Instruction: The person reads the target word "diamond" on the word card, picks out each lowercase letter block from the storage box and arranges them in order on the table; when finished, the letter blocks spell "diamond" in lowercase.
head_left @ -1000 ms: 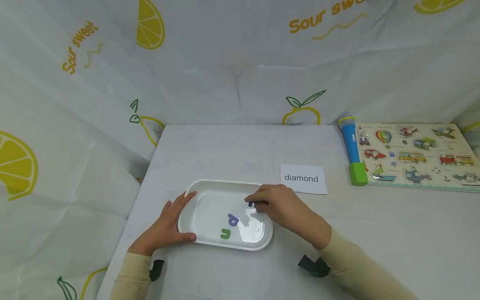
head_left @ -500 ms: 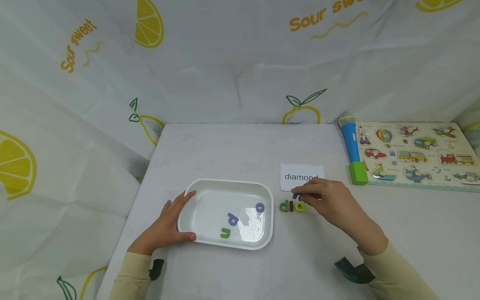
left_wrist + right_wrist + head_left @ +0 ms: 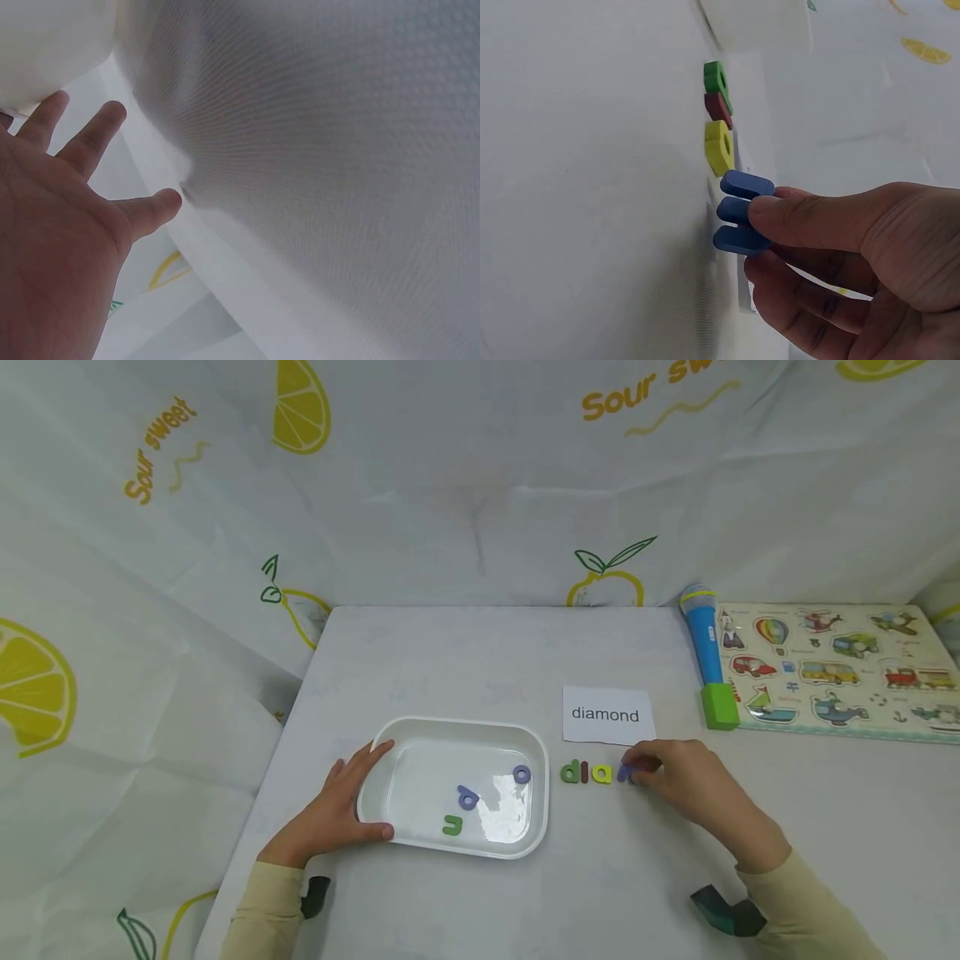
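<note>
1. Pinching the blue letter m (image 3: 733, 211) between thumb and fingers of the right hand (image 3: 693, 781), just right of the yellow letter a (image 3: 716, 154) and on the near side of the "diamond" card (image 3: 609, 731).
2. Resting the left hand (image 3: 330, 814) on the left end of the tray (image 3: 420, 777), fingers straight and spread.
3. Counting three letters in the tray: a purple o (image 3: 515, 774) at the right, a purple stemmed letter (image 3: 467, 792) farther left, a green arched letter (image 3: 459, 825) nearest.
4. Could bump the yellow letter a, given so narrow a gap, and crowd the red letter i (image 3: 584, 772) beyond.
5. Could twist or drop the blue letter m, from a small fingertip hold; might also brush the card, with knuckles so near.
6. Might slide the tray, from uneven pressure by the left hand.
7. Showing three prongs and the thumb over the middle one only in the right wrist view; mostly covered from the head. Cannot tell from either about contact with the tabletop (image 3: 450, 910).
8. Revealing the left palm only in the left wrist view, but none of the letters.
</note>
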`<state>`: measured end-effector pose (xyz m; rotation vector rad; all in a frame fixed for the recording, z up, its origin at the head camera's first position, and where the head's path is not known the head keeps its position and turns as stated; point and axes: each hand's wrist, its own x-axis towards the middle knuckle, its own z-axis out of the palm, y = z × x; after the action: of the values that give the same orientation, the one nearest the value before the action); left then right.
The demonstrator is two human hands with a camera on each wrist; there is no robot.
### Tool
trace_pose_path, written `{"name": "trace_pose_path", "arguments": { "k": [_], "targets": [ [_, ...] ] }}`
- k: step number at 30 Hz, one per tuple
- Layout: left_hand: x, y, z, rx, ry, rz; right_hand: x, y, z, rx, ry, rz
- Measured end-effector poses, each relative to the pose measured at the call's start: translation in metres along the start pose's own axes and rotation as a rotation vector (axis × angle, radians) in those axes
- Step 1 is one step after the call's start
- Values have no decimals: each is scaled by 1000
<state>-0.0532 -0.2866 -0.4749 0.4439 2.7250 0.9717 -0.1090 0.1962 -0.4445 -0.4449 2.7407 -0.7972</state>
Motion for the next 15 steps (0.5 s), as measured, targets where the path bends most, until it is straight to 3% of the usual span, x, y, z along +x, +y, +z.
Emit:
{"name": "trace_pose_path", "arguments": {
  "k": [15],
  "targets": [
    [0, 0, 0, 1, -3, -2, 1, 6, 14, -69, 21, -16]
  ]
}}
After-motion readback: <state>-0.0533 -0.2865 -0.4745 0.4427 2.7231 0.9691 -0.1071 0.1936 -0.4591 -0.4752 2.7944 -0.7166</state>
